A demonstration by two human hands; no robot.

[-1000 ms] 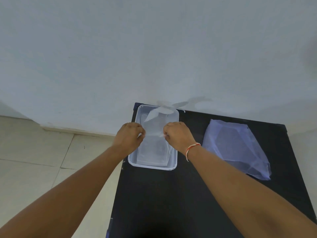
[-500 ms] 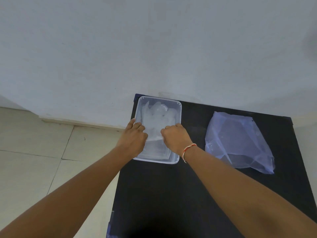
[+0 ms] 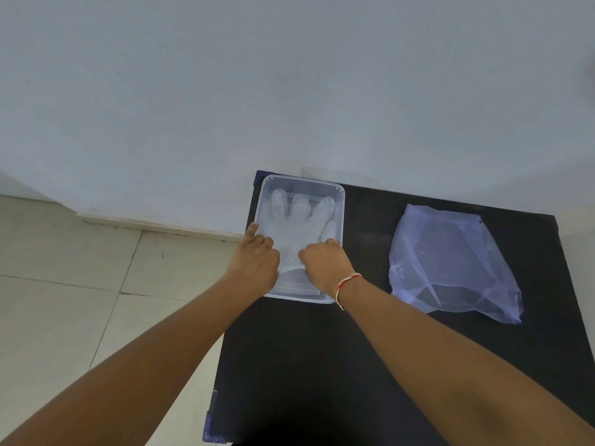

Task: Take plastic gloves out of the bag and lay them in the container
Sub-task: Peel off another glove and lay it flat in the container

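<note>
A clear rectangular plastic container [image 3: 339,194] stands at the far left corner of the black table [image 3: 322,365]. A thin transparent plastic glove [image 3: 301,217] lies flat inside it, fingers spread toward the wall. My left hand [image 3: 256,255] rests over the container's left rim, fingers curled down on the glove's cuff side. My right hand [image 3: 323,263], with a thread band at the wrist, presses on the glove's right side inside the container. The bluish clear bag [image 3: 447,262] lies crumpled to the right, apart from both hands.
The table stands against a white wall [image 3: 289,75]. Its left edge drops to a pale tiled floor [image 3: 80,284]. The container sits close to that left edge. Bare black tabletop lies in front of the container and between it and the bag.
The glove, held up over the container a second ago, has been lowered and now lies spread flat inside. Both hands came down with it to the container's near half.
</note>
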